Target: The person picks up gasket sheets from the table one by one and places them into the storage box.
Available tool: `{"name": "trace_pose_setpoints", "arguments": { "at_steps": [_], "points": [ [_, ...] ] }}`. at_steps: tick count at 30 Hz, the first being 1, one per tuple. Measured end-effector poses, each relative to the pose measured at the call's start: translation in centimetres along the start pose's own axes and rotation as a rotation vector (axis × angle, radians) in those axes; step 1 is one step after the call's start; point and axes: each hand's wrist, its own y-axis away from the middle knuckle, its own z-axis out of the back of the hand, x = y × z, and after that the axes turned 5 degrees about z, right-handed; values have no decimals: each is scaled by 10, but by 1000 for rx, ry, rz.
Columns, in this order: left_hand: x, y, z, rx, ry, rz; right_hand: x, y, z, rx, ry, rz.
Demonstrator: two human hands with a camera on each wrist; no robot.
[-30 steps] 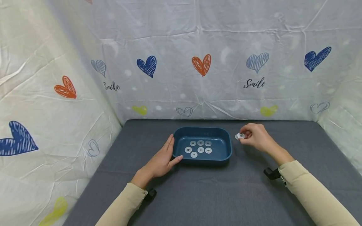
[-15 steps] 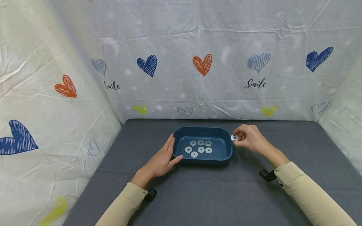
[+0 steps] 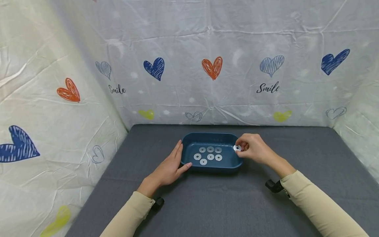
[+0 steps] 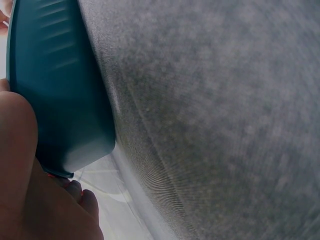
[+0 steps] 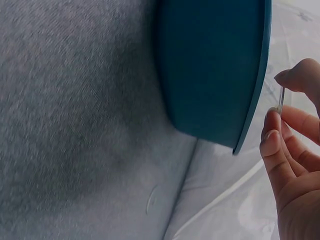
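Observation:
A deep blue rectangular tray [image 3: 234,168] stands on the grey cloth, with several flat metal washers [image 3: 210,157] spread over its floor. My left hand [image 3: 167,169] rests against the tray's left end, fingers straight along the side and thumb at the near rim. Between thumb and fingertips, my right hand [image 3: 254,148] pinches a washer [image 3: 237,148] over the tray's right end. The right wrist view shows this washer [image 5: 281,99] edge-on as a thin line, level with or above the tray rim. In the left wrist view the tray's outer wall [image 4: 65,90] hides the washers inside.
Dark grey cloth [image 3: 207,204] covers the table around the tray. A pale curtain [image 3: 177,33] printed with hearts hangs behind the table's back edge and along both sides. Both wrists carry a small black camera mount [image 3: 273,186].
My right hand has moved left from beside the tray to over its right end, carrying the washer. The left hand and the washers in the tray have stayed in place.

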Motion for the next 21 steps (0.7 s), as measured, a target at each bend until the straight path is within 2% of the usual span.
{"name": "trace_pose_setpoints", "arguments": {
  "at_steps": [9,15,21],
  "points": [
    [0,0,0,5,1,5,9,-6,-10,23,-46,16],
    [-1,1,1,6,4,3,14,-12,-20,49,-64,83],
    [-3,1,2,1,3,5,18,-22,-30,125,-65,145]
  ]
}}
